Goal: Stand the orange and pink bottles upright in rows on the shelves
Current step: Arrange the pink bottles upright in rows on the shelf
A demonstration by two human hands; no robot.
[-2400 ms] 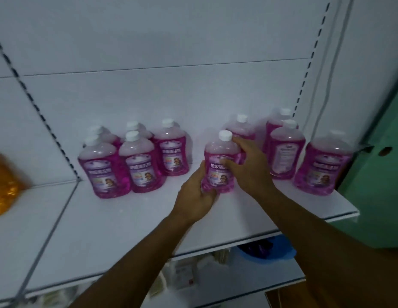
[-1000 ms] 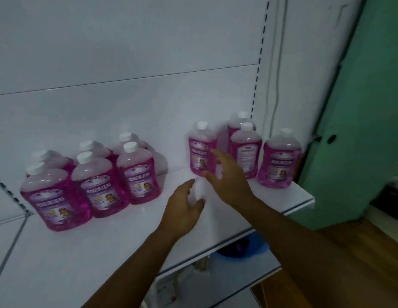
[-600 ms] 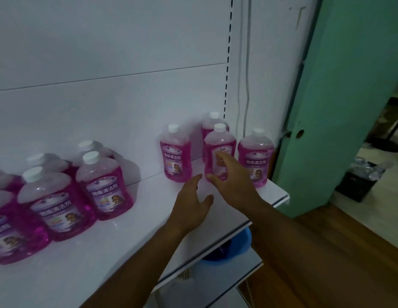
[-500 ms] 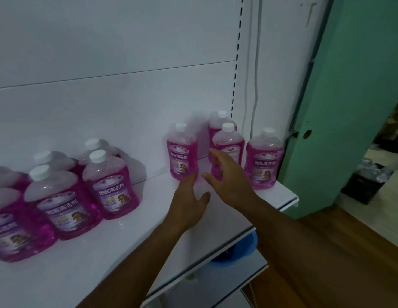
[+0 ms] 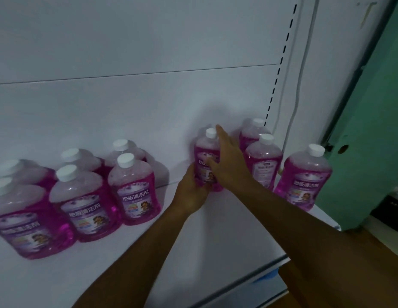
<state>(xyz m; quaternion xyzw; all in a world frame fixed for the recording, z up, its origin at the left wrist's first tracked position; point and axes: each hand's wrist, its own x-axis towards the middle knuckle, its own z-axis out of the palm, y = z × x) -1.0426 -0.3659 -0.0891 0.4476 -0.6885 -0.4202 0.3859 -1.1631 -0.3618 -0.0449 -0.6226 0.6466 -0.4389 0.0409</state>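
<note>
Both hands cover the lower label of the pink bottle (image 5: 205, 152) between them; left of the left hand (image 5: 191, 192), the outermost bottle (image 5: 20, 221) is cut off by the frame edge.

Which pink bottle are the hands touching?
The lone pink bottle by the back wall, between both groups. The left hand and right hand touch only it.
</note>
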